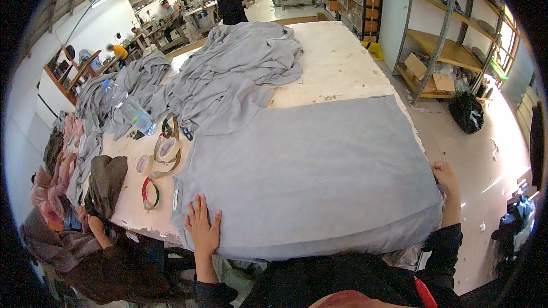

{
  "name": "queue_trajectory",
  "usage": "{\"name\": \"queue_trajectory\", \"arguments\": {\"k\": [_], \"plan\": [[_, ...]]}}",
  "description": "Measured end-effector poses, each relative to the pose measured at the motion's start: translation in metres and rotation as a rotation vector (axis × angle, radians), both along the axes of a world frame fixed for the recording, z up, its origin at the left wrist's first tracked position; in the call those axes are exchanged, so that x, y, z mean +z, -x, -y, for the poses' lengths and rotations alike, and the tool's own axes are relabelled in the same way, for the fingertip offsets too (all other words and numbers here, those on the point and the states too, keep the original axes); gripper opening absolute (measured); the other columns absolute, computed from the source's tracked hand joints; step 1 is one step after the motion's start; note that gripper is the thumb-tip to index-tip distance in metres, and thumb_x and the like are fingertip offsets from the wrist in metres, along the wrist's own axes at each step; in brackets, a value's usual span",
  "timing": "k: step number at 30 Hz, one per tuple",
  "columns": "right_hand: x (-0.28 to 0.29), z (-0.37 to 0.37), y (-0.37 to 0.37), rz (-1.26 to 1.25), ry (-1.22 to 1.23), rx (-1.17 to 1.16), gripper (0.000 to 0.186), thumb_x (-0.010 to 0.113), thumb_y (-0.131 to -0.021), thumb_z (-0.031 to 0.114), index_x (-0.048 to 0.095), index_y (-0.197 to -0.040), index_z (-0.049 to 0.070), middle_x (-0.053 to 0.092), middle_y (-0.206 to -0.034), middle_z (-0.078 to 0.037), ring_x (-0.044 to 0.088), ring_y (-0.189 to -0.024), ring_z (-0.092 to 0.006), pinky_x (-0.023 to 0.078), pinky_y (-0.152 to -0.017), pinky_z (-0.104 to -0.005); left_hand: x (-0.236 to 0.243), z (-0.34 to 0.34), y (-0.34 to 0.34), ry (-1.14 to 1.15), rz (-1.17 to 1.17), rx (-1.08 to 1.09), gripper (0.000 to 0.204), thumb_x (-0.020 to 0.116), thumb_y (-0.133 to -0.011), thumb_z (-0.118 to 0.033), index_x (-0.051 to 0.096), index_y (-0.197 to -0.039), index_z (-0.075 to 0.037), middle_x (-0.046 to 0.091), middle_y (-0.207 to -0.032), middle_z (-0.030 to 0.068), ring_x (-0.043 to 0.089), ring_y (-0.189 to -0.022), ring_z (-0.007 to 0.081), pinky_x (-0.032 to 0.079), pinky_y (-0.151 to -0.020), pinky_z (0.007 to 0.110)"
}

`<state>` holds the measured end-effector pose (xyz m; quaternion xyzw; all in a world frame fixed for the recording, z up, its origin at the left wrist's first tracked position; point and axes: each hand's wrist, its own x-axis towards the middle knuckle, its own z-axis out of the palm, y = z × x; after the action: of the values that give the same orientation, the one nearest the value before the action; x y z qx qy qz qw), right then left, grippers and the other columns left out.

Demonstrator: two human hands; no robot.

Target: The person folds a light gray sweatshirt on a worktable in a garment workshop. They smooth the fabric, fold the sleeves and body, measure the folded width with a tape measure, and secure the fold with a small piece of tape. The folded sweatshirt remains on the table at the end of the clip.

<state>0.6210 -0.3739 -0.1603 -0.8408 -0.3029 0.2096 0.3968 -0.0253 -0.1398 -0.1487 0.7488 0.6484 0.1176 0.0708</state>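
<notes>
A grey sheer fabric (308,159) lies spread over the front and right of the pale table (325,57), with a small white label at its left edge. My left hand (202,228) rests flat on the fabric near its front left corner, fingers spread. At the table's right edge, beside the fabric, my right hand (445,177) has its fingers curled; what they hold is hidden. Left of the fabric lie two tape rolls (144,165), a looped measuring tape (150,191) and a clear plastic bottle (140,115) on its side.
Crumpled grey cloth (234,54) covers the far left. A co-worker's hands (97,225) are by brown cloth (105,182) at near left. Metal shelving (442,43) stands right, a black bag (465,113) on the floor. People and sewing machines fill the background.
</notes>
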Motion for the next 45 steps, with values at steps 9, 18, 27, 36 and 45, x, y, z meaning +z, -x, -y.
{"name": "queue_trajectory", "arguments": {"k": [9,18,27,36,45], "plan": [[0.0,0.009,-0.013,-0.327,-0.036,0.142,0.022,0.058,-0.096,0.024,0.071,-0.089,0.007,0.056,-0.061,0.006,0.04,-0.042,-0.0045,0.028,-0.039,-0.0219,-0.006,-0.003,0.003,-0.022,-0.012,-0.014,0.069,0.047,-0.097,-0.048,0.027,-0.154,-0.014,0.027,-0.159,0.0087,0.017,-0.148,0.0333,0.008,-0.116,0.054],[0.004,0.012,-0.004,-0.542,-0.16,0.078,0.034,0.054,-0.092,0.005,0.059,-0.126,0.001,0.063,-0.071,0.004,0.037,-0.039,-0.0023,0.026,-0.035,-0.0191,-0.006,-0.002,0.003,-0.039,-0.007,-0.015,0.069,0.048,-0.096,-0.047,0.028,-0.153,-0.015,0.028,-0.159,0.0076,0.018,-0.148,0.0328,0.009,-0.116,0.053],[0.005,0.008,0.015,-0.223,-0.167,-0.076,0.021,0.054,-0.089,0.002,0.064,-0.107,0.007,0.067,-0.079,-0.003,0.05,-0.052,-0.0043,0.034,-0.043,-0.02,-0.007,-0.003,0.002,-0.017,-0.044,0.004,0.069,0.048,-0.096,-0.047,0.026,-0.154,-0.017,0.025,-0.16,0.0053,0.018,-0.148,0.0323,0.011,-0.116,0.053],[-0.008,0.006,0.016,-0.059,-0.22,-0.104,0.013,0.061,-0.09,0.012,0.07,-0.089,0.003,0.067,-0.079,-0.002,0.055,-0.062,-0.0091,0.041,-0.056,-0.0247,-0.006,-0.004,0.002,-0.009,-0.066,0.002,0.068,0.043,-0.098,-0.05,0.024,-0.155,-0.018,0.024,-0.161,0.0035,0.017,-0.148,0.032,0.012,-0.116,0.054],[-0.007,0.002,0.054,0.587,-0.072,-0.147,0.017,0.068,-0.087,0.016,0.07,-0.097,0.002,0.067,-0.08,-0.009,0.06,-0.075,-0.0229,0.046,-0.072,-0.0345,-0.003,-0.004,0.0,0.003,-0.06,0.018,0.07,0.046,-0.096,-0.05,0.026,-0.154,-0.017,0.024,-0.161,0.0034,0.017,-0.148,0.0312,0.009,-0.117,0.053]]}}
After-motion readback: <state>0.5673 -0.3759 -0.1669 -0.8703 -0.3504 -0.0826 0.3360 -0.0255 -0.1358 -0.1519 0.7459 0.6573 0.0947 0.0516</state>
